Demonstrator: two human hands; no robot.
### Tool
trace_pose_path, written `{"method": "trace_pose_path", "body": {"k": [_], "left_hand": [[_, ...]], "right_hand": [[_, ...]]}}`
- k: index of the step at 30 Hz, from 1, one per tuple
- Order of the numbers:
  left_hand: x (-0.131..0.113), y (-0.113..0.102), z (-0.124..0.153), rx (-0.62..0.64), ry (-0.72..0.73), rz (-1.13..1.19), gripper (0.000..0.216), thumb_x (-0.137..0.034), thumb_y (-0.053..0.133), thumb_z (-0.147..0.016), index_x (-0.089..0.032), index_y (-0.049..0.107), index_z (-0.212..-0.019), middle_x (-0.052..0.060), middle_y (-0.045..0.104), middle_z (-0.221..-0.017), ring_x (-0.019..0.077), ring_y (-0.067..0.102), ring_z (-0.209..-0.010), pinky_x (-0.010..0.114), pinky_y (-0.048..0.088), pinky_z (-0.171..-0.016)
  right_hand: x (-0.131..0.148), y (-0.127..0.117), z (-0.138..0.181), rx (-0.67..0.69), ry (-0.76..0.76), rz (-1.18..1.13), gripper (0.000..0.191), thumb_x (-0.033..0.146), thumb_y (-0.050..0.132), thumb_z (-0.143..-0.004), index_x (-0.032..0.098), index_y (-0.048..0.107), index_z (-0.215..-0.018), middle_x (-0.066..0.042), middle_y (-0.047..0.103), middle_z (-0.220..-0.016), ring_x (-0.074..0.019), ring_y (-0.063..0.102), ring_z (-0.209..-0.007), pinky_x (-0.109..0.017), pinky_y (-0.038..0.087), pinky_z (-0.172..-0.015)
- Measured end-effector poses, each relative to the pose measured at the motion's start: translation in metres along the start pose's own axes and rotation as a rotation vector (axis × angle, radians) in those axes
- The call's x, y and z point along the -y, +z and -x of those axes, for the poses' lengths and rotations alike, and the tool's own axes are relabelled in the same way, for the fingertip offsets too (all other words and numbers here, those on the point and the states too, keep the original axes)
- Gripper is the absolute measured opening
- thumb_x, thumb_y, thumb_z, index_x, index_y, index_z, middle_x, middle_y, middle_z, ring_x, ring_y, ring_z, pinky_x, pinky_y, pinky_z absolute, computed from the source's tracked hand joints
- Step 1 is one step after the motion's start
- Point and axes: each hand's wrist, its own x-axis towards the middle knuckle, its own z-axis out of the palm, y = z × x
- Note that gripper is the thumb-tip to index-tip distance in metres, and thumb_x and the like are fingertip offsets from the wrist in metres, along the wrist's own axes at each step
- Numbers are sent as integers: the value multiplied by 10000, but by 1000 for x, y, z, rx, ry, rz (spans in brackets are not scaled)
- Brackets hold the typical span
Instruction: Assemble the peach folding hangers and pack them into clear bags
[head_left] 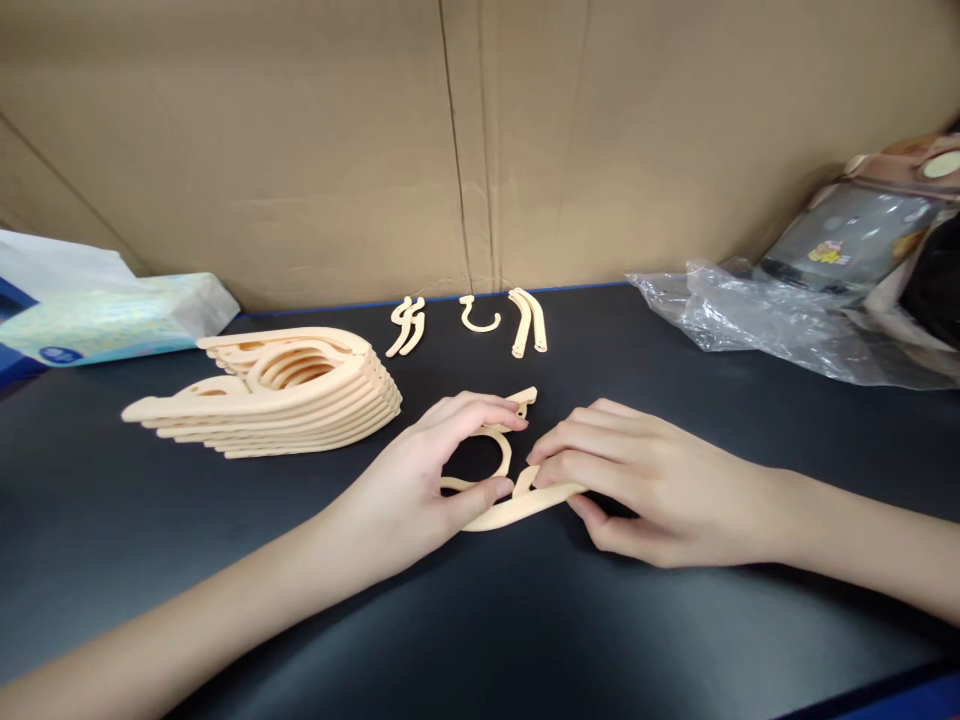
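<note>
Both hands grip a cream plastic folding hanger just above the dark table. My left hand is closed around its ring-shaped middle, thumb on the near side and fingers over the far arm. My right hand pinches the near arm at its right end; the fingers hide part of it. A neat stack of matching folded hangers lies to the left of my left hand. Beyond my hands are two small curved pieces, a single hook and two longer arm pieces.
A tissue box stands at the back left. Crumpled clear plastic lies at the right, in front of a transparent bag. A brown cardboard wall rises behind the black table.
</note>
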Motion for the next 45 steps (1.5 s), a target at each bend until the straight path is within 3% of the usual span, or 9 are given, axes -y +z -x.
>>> {"method": "trace_pose_path", "body": {"k": [9,21,26,33,39,43,45], "left_hand": [[-1,0,0,-10,-14,59,353,-143,564,-828,-272,567,-1157,23,570,-1285,214,522,-1245,405,458,-1068],[-2,-2,0,30,-61,165,392,-93,529,-809,-295,559,-1143,-2,540,-1315,193,514,-1253,382,468,-1062],[-6,-4,-2,-6,-38,148,340,-106,511,-830,-271,584,-1118,11,598,-1268,202,553,-1218,376,445,-1075],[-5,-4,-4,-101,-88,88,338,-76,384,-827,-240,619,-1007,10,663,-1167,197,621,-1092,346,520,-924],[-1,-1,-1,-72,62,-46,345,-48,457,-820,-240,591,-1073,17,597,-1210,179,548,-1170,364,425,-1022],[-2,0,2,-45,88,-116,353,-95,504,-837,-250,554,-1150,27,532,-1298,184,496,-1221,379,390,-1061],[-4,0,3,-12,88,-133,381,-117,526,-836,-251,531,-1193,34,498,-1343,191,464,-1259,384,377,-1080]], "right_hand": [[1,3,0,36,-65,211,210,118,459,-916,142,620,-1049,-93,685,-1083,-215,598,-981,-375,457,-831],[-1,6,2,26,-94,301,303,79,365,-959,104,584,-1167,-117,687,-1091,-217,594,-1031,-372,463,-813],[-3,5,3,24,-97,320,329,62,335,-961,115,576,-1179,-111,677,-1104,-225,591,-995,-384,458,-806],[-15,-1,4,44,-38,331,332,80,347,-973,156,590,-1187,-92,648,-1188,-217,561,-1050,-377,428,-870],[-24,-6,4,-9,11,323,315,58,432,-924,172,633,-1138,-95,639,-1182,-224,563,-1016,-365,426,-848],[-24,-4,3,-61,123,325,275,133,425,-948,166,635,-1123,-101,638,-1054,-217,571,-908,-351,416,-783],[-22,-3,1,-83,182,319,245,183,407,-965,147,642,-1025,-83,635,-911,-202,564,-811,-338,397,-725]]}}
